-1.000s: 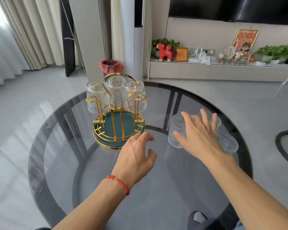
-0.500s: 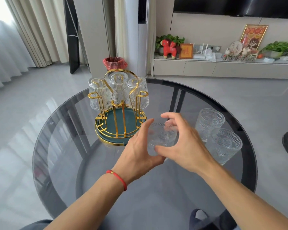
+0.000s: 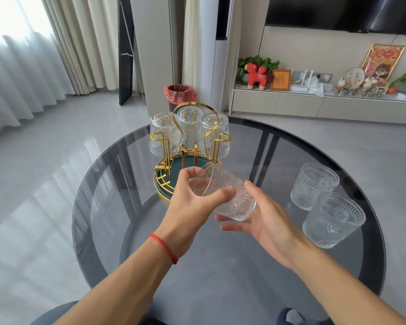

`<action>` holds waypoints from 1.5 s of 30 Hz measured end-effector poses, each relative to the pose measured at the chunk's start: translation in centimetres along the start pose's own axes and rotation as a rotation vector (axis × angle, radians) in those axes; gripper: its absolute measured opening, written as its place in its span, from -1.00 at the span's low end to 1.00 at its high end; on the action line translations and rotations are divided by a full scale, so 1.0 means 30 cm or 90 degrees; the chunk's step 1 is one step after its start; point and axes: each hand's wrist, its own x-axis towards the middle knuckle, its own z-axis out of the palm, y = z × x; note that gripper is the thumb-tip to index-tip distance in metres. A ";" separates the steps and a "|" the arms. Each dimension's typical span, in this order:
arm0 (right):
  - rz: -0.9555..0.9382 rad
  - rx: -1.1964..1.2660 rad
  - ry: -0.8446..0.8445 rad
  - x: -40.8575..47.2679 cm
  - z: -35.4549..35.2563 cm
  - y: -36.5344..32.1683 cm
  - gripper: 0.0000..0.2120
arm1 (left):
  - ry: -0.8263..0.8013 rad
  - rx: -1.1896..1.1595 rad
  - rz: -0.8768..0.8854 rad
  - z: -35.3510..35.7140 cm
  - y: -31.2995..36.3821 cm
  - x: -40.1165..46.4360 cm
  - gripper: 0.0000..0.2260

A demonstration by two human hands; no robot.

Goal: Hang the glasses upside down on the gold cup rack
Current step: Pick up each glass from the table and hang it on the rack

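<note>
Living room with a round smoked-glass bench (image 3: 117,207) in the middle. The left hand (image 3: 192,207) is wrapped around a ribbed glass (image 3: 227,195), thumb over its side, fingers at the rim, and the glass is tipped over sideways above the bench. The right hand (image 3: 263,221) is open and flat, fingers spread, cupped under the glass's base; looks like it's touching, hard to say. The gold cup rack (image 3: 190,146) just behind already carries three upside-down glasses (image 3: 161,134). Two upright glasses (image 3: 333,219) sit to the right.
</note>
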 end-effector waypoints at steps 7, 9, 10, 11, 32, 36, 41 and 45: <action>-0.046 0.022 0.106 0.013 -0.021 0.000 -0.67 | -0.091 0.213 -0.049 -0.072 0.008 0.008 -0.25; -0.070 -0.034 0.153 0.017 -0.041 -0.002 -0.63 | -0.107 0.317 -0.048 -0.099 -0.007 0.016 -0.29; -0.081 -0.059 0.169 0.019 -0.047 -0.008 -0.58 | -0.096 0.412 -0.022 -0.111 -0.016 0.019 -0.31; -0.093 -0.075 0.181 0.022 -0.050 -0.016 -0.54 | -0.084 0.526 0.021 -0.122 -0.027 0.020 -0.34; -0.481 -0.591 0.183 0.226 0.407 -0.389 -0.38 | -0.215 0.986 0.081 -0.134 -0.099 0.058 -0.30; -0.452 -0.674 0.176 0.277 0.432 -0.332 -0.29 | -0.232 0.970 0.083 -0.151 -0.095 0.061 -0.28; -0.418 -0.732 0.130 0.317 0.443 -0.290 -0.27 | -0.231 0.948 0.091 -0.162 -0.092 0.058 -0.30; -0.395 -0.766 0.108 0.328 0.441 -0.266 -0.31 | -0.223 0.926 0.085 -0.159 -0.091 0.064 -0.32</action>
